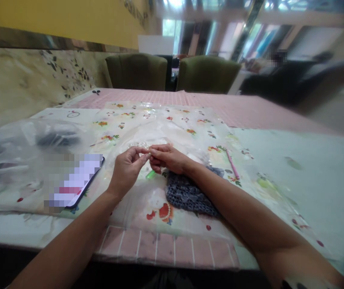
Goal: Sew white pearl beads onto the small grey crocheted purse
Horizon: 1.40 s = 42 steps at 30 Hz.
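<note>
My left hand (125, 170) and right hand (167, 157) are meeting mid-frame, each pinched together; on what, I cannot tell. The grey crochet piece (187, 194) is lying lower right of centre, probably soft, light, snag-prone; I'm favouring its exposed left edge.

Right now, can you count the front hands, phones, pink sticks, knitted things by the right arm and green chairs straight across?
Left hand, right hand: 2
Phone: 1
Pink stick: 1
Knitted thing: 1
Green chairs: 2
Total: 7
</note>
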Each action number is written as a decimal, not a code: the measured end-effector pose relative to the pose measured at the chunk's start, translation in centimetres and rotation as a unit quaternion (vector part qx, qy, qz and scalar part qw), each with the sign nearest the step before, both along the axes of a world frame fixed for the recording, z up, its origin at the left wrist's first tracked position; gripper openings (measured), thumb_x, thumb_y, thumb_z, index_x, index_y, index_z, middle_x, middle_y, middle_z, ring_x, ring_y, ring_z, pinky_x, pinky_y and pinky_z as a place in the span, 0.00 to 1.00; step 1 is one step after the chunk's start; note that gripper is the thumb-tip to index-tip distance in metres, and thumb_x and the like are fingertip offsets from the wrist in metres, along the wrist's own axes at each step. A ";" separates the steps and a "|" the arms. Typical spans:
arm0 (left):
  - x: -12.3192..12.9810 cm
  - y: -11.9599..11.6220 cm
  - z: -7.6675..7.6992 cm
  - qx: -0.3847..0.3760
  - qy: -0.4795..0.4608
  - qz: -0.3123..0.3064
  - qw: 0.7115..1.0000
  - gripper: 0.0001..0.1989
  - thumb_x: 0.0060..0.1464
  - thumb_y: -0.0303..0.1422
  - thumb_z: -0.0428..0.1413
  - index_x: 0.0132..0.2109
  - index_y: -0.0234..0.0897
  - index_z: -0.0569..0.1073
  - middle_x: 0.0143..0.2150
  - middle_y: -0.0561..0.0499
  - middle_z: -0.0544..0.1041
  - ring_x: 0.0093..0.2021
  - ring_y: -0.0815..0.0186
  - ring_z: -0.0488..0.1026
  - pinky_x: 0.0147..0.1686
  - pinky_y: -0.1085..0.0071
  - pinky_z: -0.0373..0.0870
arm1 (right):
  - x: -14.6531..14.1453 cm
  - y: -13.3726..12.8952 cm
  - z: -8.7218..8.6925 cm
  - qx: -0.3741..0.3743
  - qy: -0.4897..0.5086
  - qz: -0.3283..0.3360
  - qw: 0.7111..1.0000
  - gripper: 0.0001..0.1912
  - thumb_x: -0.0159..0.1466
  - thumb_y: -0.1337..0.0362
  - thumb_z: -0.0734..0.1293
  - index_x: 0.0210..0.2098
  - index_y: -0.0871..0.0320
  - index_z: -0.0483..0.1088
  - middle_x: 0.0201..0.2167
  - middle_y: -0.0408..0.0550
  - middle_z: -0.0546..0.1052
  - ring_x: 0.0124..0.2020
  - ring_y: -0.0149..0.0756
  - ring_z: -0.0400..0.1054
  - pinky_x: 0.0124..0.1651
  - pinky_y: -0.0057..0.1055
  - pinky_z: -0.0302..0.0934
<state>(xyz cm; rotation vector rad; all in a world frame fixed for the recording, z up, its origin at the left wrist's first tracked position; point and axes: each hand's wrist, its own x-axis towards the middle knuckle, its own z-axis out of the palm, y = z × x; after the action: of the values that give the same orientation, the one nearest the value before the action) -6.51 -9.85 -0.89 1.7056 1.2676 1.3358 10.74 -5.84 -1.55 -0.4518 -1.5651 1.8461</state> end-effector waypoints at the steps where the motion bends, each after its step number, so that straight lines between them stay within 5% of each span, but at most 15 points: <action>1: 0.0 0.0 0.0 0.008 0.009 0.009 1.000 0.10 0.55 0.38 0.61 0.39 0.35 0.78 0.19 0.60 0.57 0.21 0.73 0.53 0.22 0.74 0.51 | -0.1 0.0 0.0 0.008 -0.005 -0.010 1.000 0.19 0.67 0.51 0.66 0.31 0.58 0.61 0.21 0.35 0.59 0.21 0.24 0.62 0.26 0.25 0.57; 14: -0.2 0.4 -0.4 0.019 0.011 -0.021 1.000 0.10 0.53 0.39 0.62 0.35 0.35 0.77 0.19 0.58 0.62 0.21 0.73 0.55 0.22 0.74 0.52 | 0.1 0.1 -0.2 0.023 -0.035 -0.011 0.999 0.21 0.68 0.50 0.65 0.28 0.57 0.57 0.20 0.33 0.51 0.18 0.22 0.49 0.21 0.23 0.51; 21: -0.4 0.4 -0.2 -0.003 0.021 -0.054 0.998 0.10 0.55 0.38 0.59 0.36 0.35 0.75 0.25 0.54 0.71 0.25 0.71 0.63 0.25 0.73 0.57 | 0.3 0.3 -0.4 0.029 -0.032 0.017 0.999 0.21 0.69 0.51 0.64 0.27 0.56 0.56 0.21 0.33 0.52 0.19 0.22 0.52 0.22 0.24 0.52; 42: 0.0 -0.4 0.5 0.023 0.064 -0.064 0.996 0.07 0.59 0.36 0.53 0.38 0.36 0.69 0.24 0.56 0.68 0.23 0.71 0.62 0.24 0.74 0.57 | 0.1 0.0 -0.3 -0.008 -0.005 0.052 0.999 0.21 0.67 0.49 0.66 0.28 0.57 0.57 0.21 0.33 0.54 0.19 0.22 0.53 0.22 0.23 0.54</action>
<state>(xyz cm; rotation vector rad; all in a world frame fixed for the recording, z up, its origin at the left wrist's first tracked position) -6.55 -10.22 -0.37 1.8979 1.1836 1.2049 10.79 -5.86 -1.84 -0.3938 -1.6083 1.9375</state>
